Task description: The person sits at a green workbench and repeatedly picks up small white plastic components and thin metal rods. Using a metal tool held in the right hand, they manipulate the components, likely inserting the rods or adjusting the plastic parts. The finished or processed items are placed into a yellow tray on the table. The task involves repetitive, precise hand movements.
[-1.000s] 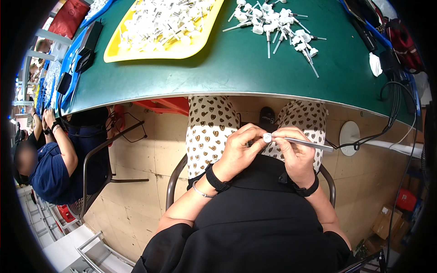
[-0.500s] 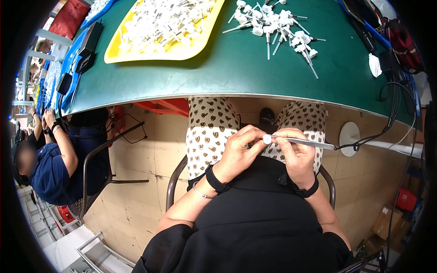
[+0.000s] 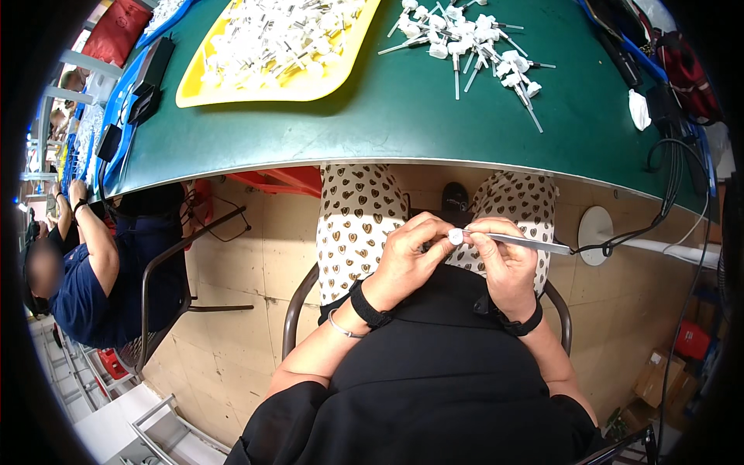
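Note:
My left hand [image 3: 415,252] is closed, pinching a small round white plastic cap-like piece [image 3: 456,236] between thumb and fingertips above my lap. My right hand [image 3: 505,260] is closed around slim grey metal tweezers [image 3: 535,243]. Their narrow tip meets the white piece, and the broad end points right. Fingers hide part of both things, so the exact contact cannot be made out. Beyond the hands, on the green table [image 3: 310,143], lies a loose pile of white plastic pieces with thin tubes [image 3: 480,39]. A yellow tray [image 3: 256,99] to its left is heaped with similar white pieces.
The table's front edge runs just beyond my knees. At the right are a small white scrap [image 3: 638,111], black cables [image 3: 673,182] and a white post on a round base [image 3: 594,235]. A co-worker in dark blue [image 3: 89,283] sits at the left beside a chair.
My hands, the white piece and the tweezers stay almost exactly where they were. At the left, the co-worker's arm has shifted slightly.

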Tool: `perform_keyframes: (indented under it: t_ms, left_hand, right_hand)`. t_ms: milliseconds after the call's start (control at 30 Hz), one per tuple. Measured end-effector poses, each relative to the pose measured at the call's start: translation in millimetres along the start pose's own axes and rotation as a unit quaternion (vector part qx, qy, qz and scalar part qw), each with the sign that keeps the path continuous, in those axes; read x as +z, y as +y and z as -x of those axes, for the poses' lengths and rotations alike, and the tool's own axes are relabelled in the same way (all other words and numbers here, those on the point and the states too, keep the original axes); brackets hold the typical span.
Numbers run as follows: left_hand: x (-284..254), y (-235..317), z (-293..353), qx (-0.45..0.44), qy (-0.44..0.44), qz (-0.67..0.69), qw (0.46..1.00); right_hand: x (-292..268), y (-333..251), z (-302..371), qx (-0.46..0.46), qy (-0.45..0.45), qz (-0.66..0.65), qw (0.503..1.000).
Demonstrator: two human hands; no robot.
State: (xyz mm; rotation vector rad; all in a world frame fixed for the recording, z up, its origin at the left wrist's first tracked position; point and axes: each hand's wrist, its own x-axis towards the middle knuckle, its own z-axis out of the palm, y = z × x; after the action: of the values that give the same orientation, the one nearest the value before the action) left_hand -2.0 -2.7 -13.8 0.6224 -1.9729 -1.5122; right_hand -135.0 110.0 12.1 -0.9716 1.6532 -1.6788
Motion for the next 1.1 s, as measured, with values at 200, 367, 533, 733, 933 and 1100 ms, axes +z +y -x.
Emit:
perform_keyframes:
  t_ms: [200, 367, 533, 733, 933, 1100]
  left_hand:
    - [0.6, 2.0, -0.1, 0.002, 0.007, 0.005, 1.000]
    - [2.1, 2.2, -0.8, 0.020, 0.018, -0.005, 1.000]
    - [1.5, 2.7, -1.4, 0.045, 0.024, -0.027, 0.998]
    - [1.3, -0.4, 1.6, 0.060, 0.027, -0.039, 0.997]
    - [0.8, -3.1, 2.5, 0.060, 0.017, -0.033, 0.998]
    - [-0.3, 0.3, -0.5, 0.039, 0.018, -0.023, 0.999]
  right_hand:
    - [-1.2, -0.4, -0.9, -0.002, -0.010, 0.000, 1.000]
    - [-0.9, -1.0, -1.3, 0.006, -0.012, 0.009, 1.000]
    - [1.0, -3.9, 0.1, 0.022, -0.001, -0.002, 1.000]
    - [2.5, -17.0, -3.1, 0.043, -0.018, 0.047, 0.998]
    - [1.3, -24.2, -6.7, 0.045, -0.039, 0.062, 0.996]
    - [2.5, -14.6, 1.5, 0.006, 0.018, -0.005, 1.000]
